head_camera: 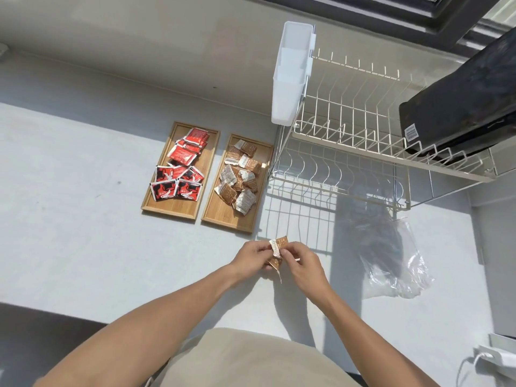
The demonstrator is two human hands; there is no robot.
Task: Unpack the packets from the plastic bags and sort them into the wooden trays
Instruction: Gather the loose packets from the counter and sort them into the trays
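My left hand [252,256] and my right hand [305,265] meet over the white counter, both gripping a small bunch of brown-and-white packets [277,251]. Beyond them lie two wooden trays side by side. The left tray [170,210] holds several red packets [190,146] at the far end and red-and-black ones [176,182] nearer. The right tray [220,219] holds a pile of brown-and-white packets [240,180]. A crumpled clear plastic bag [396,269] lies on the counter to my right, apart from both hands.
A cream wire dish rack [351,152] stands right of the trays, with a white plastic holder [291,76] on its left end and a dark flat object [460,101] on its right. A white cable and plug [491,356] sit at the lower right.
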